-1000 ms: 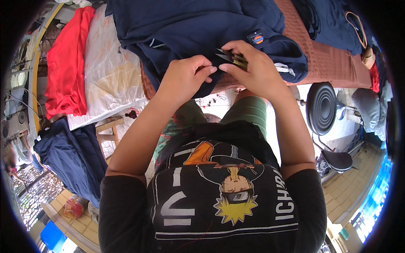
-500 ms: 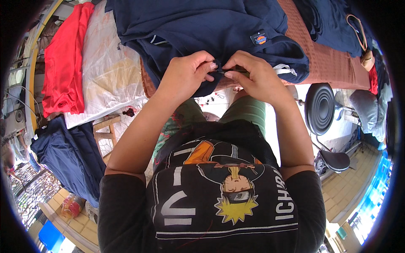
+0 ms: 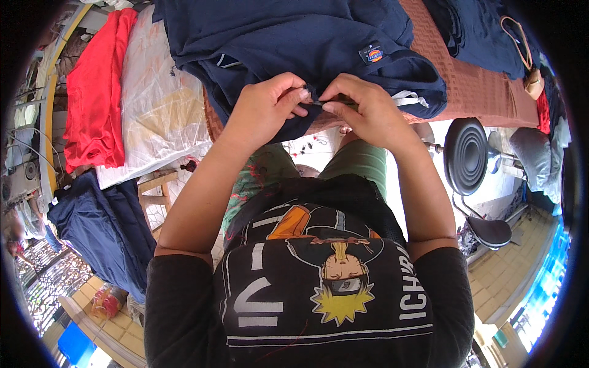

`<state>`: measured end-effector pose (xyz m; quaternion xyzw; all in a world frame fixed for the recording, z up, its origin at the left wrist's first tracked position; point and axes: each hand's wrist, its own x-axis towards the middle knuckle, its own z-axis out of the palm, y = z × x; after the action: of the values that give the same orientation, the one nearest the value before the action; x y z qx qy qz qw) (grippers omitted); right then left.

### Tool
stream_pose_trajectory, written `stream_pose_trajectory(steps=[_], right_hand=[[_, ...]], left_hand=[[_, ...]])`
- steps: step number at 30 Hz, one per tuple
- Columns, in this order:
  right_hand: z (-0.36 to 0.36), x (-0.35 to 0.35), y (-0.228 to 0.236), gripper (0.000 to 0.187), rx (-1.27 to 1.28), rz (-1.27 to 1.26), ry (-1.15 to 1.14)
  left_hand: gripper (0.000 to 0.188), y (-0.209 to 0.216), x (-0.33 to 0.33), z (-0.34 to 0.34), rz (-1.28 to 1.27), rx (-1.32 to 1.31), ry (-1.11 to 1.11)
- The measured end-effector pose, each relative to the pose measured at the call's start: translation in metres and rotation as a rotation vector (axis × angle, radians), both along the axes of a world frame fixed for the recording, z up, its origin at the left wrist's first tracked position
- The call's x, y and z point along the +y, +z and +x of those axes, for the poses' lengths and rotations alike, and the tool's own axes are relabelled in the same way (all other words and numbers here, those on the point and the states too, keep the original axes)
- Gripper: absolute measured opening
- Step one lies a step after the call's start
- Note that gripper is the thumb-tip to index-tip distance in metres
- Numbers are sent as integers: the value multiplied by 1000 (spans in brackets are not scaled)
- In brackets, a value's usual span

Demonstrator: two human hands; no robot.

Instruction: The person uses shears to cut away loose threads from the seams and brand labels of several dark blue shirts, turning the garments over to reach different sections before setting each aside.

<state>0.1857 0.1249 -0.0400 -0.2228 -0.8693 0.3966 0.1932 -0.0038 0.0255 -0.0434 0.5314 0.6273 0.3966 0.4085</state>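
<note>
A navy garment with a small sewn label and a white cord lies bunched over the near table edge. My left hand pinches a fold of it between thumb and fingertips. Close by, almost touching those fingertips, my right hand grips a thin dark tool. Its tip meets the cloth at the pinched spot. Most of the tool is hidden by the fingers, so its kind cannot be made out.
Brown patterned cloth covers the table. More navy clothing lies at the far right. To the left are red fabric, a plastic-wrapped stack and a navy cloth. A round black stool seat stands at right.
My left hand has shifted slightly left, and the pinched cloth with it. The right hand has moved a little left too, keeping its grip on the thin tool.
</note>
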Motion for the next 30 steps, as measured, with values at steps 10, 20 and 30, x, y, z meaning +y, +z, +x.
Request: stream_pose_trajectory(steps=[10,20,30], right_hand=[[37,-5,-6,30,-258,-455,-61],[12,-36,-36,16,-8,-815,-244],[22,-27,-27,16,14,-699,-214]], left_hand=[[26,60,-36,-27,-69,-145,-372],[27,-8,-23,7,197,100,-58],[27,-27,-24,20,474,576,10]])
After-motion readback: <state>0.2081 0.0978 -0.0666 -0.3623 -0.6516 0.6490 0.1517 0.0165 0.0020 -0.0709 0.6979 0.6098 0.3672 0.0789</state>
